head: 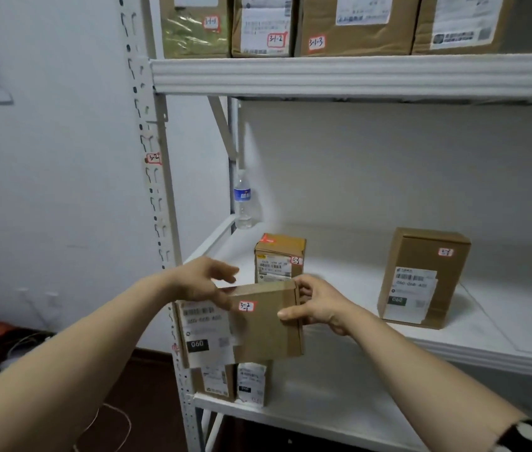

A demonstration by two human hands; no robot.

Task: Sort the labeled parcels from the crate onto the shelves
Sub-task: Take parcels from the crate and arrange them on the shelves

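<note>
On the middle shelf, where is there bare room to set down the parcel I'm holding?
The middle shelf is bare between the small box and the taller box, and also along the front left edge, ahead of the water bottle. The top shelf is crowded with boxes side by side. Both hands grip the held parcel.

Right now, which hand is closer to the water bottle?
Left. The left hand is just below the water bottle, at the shelf's left end; the right hand is farther right, gripping the parcel.
</note>
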